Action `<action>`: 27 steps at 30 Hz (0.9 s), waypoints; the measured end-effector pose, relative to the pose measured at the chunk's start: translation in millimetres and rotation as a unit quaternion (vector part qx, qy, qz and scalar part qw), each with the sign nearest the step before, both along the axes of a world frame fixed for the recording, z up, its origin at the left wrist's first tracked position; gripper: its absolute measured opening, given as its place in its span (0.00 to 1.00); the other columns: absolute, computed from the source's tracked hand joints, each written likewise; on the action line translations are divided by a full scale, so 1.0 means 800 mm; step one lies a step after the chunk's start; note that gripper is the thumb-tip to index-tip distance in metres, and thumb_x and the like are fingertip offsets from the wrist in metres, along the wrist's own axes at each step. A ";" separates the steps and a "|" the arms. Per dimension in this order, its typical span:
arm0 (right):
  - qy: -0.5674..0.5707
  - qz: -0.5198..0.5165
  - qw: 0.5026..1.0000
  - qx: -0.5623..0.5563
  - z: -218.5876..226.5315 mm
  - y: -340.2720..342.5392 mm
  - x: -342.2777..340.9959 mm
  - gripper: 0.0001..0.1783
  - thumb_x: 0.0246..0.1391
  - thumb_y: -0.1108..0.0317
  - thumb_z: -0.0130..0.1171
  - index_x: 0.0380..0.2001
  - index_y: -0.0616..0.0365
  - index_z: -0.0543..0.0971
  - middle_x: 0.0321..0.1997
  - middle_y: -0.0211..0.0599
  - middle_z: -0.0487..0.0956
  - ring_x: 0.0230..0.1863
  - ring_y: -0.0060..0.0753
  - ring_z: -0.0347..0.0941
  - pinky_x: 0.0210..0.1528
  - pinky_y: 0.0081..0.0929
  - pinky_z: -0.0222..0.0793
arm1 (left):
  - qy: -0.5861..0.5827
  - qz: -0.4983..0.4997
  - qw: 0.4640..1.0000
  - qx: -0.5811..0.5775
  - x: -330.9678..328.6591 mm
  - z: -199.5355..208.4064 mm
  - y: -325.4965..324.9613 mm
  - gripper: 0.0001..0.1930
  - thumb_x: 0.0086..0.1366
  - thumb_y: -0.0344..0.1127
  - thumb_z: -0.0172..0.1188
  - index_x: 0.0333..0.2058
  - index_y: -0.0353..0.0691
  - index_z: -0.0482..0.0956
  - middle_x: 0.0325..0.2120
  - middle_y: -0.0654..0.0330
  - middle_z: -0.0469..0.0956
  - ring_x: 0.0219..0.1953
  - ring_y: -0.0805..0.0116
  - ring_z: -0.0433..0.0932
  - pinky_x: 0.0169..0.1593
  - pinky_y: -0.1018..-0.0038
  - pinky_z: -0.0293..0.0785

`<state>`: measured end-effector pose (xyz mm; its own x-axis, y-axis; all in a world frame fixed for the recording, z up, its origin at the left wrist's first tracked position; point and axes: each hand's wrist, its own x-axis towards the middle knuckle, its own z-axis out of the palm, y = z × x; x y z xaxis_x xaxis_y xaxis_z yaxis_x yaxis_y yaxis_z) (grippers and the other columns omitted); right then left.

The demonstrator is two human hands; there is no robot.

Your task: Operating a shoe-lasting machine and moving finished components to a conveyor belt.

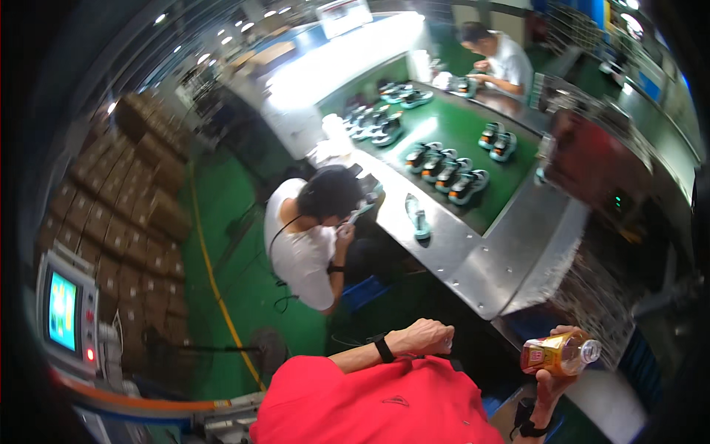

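A clear plastic drink bottle (551, 354) with amber liquid and a red and yellow label lies tilted in my right hand (549, 385), its pale neck pointing right. The fingers and thumb wrap round its body. Across the front of my red shirt, my left hand (421, 337) is closed, a dark band on its wrist. Something small and pale shows at its fingertips, too small to name. The two hands are apart, and both are near the metal edge of the work table (473, 275).
Several sneakers (447, 172) stand in rows on a green conveyor belt (510, 174), and one shoe (418, 217) lies on its metal border. A co-worker in white (307, 237) bends over the near side; another person (506, 66) works beyond. Stacked cartons (111, 222) and a control screen (65, 311) are left.
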<state>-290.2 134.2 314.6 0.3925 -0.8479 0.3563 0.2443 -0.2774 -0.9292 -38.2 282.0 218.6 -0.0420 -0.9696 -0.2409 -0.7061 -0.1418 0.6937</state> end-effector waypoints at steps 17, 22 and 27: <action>0.066 0.427 0.902 0.005 -0.023 0.246 0.446 0.45 0.37 0.60 0.77 0.56 0.63 0.64 0.51 0.42 0.72 0.53 0.37 0.71 0.56 0.34 0.69 | 0.027 0.240 0.970 -0.013 0.215 -0.061 0.313 0.14 0.53 0.38 0.61 0.34 0.35 0.74 0.26 0.48 0.79 0.32 0.45 0.80 0.34 0.55 0.75; -0.003 0.551 0.834 0.016 -0.044 0.258 0.521 0.47 0.31 0.70 0.77 0.56 0.63 0.63 0.53 0.50 0.74 0.46 0.39 0.76 0.51 0.37 0.73 | -0.004 0.415 0.910 -0.015 0.232 -0.038 0.382 0.14 0.55 0.39 0.60 0.34 0.34 0.73 0.26 0.48 0.79 0.33 0.46 0.79 0.35 0.56 0.74; -0.061 0.603 0.770 -0.197 -0.017 0.292 0.631 0.44 0.32 0.65 0.79 0.52 0.64 0.66 0.46 0.53 0.78 0.44 0.47 0.78 0.46 0.37 0.74 | 0.074 0.497 0.859 0.094 0.236 -0.020 0.467 0.16 0.58 0.45 0.60 0.35 0.35 0.76 0.27 0.47 0.79 0.33 0.47 0.80 0.35 0.58 0.73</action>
<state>214.3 368.0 300.6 0.7529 0.2913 0.5902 0.6248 -0.0344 -0.7800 150.5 655.3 202.7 0.7412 -0.4880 -0.4609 -0.0774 -0.7442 0.6634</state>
